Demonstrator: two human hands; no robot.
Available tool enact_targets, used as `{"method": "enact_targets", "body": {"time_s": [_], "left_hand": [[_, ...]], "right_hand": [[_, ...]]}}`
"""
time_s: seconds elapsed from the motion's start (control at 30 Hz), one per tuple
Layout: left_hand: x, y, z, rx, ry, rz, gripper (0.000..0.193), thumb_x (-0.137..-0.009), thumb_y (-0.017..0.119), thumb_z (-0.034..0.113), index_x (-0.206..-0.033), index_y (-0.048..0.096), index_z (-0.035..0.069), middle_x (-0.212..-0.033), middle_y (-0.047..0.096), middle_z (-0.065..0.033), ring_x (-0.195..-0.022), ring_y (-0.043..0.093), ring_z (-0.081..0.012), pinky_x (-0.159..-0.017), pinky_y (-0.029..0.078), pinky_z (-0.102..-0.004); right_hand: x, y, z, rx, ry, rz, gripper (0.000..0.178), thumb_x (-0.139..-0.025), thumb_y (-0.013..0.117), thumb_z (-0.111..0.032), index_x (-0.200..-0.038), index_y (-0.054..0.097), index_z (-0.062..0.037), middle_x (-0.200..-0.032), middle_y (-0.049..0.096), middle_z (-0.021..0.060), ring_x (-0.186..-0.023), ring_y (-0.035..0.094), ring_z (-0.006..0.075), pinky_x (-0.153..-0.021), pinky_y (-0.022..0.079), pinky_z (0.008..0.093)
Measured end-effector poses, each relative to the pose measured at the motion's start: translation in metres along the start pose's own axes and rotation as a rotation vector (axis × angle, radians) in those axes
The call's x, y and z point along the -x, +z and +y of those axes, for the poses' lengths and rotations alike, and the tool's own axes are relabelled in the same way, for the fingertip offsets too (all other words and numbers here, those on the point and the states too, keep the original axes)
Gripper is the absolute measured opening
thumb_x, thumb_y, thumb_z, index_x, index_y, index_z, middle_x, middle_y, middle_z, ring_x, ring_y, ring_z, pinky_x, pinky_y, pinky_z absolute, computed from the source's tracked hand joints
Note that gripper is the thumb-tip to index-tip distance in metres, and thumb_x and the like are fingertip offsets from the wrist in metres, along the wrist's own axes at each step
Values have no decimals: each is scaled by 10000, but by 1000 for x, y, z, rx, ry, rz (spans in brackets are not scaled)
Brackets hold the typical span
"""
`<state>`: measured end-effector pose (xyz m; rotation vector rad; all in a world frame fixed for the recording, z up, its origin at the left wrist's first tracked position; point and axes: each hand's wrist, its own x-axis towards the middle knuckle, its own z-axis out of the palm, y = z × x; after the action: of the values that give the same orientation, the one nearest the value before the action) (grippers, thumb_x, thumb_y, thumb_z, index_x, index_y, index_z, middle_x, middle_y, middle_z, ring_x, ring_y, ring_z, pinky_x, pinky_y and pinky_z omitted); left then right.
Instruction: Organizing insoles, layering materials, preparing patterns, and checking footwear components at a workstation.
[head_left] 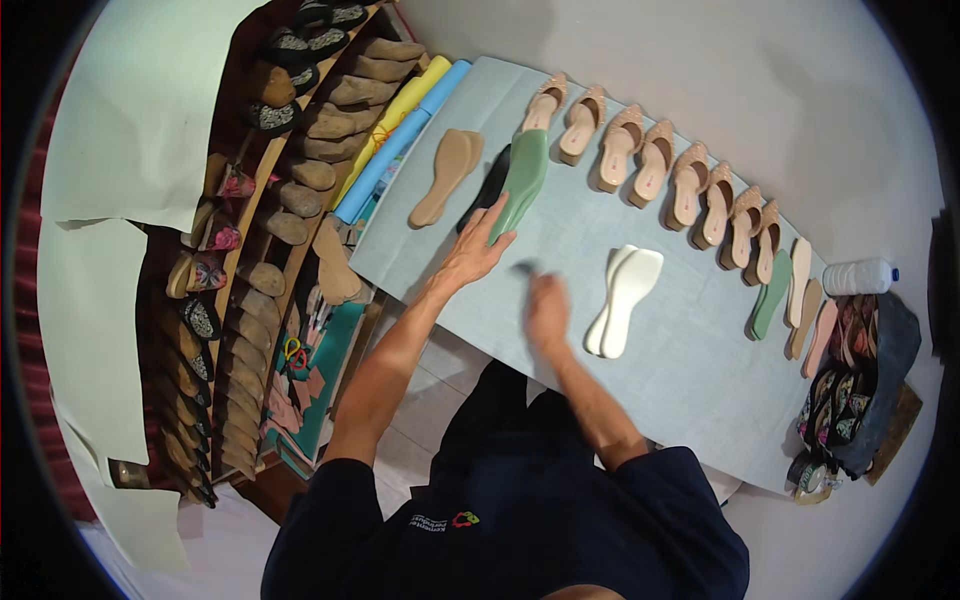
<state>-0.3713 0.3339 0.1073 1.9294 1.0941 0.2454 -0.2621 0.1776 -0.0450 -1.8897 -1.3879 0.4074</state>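
A stack of green insoles lies slanted at the left part of the grey table. My left hand reaches to its narrow end, fingers on one side and thumb on the other. Partly beneath my fingers is a black insole. Tan insoles rest farther left. My right hand is smeared by motion above the table's near side. A small dark shape shows at its fingertips, too blurred to name. To the right of it lies a pair of white insoles, one overlapping the other.
Several beige heeled mules line the far edge. More insoles, green and pink, lie at the right, near a plastic bottle. On the left stands a rack with wooden shoe lasts, beside yellow and blue rolls.
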Motion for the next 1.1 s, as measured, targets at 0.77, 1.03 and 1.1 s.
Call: {"method": "enact_targets", "body": {"time_s": [0.77, 1.03, 1.1], "left_hand": [[54, -107, -90, 90, 224, 254, 672, -932, 688, 214, -1530, 402, 106, -1343, 551, -205, -1281, 520, -357, -1058, 418, -411], [32, 20, -93, 42, 248, 14, 725, -923, 688, 205, -1557, 345, 121, -1236, 517, -215, -1124, 560, -388, -967, 462, -452], [23, 51, -88, -10, 201, 7, 741, -910, 699, 208, -1555, 344, 123, -1225, 510, -227, -1121, 554, -411, -966, 463, -471]], "right_hand": [[12, 176, -175, -159, -611, -1068, 183, -794, 593, -134, -880, 650, 17, -1046, 667, 226, -940, 649, 406, -847, 527, 511], [74, 26, -103, -224, 58, -486, 300, -908, 539, -208, -1118, 660, -31, -1029, 700, 181, -926, 677, 384, -836, 544, 465], [75, -15, -84, -150, -75, -362, 251, -910, 552, -177, -1096, 668, -55, -938, 700, 157, -838, 687, 370, -757, 558, 442]]}}
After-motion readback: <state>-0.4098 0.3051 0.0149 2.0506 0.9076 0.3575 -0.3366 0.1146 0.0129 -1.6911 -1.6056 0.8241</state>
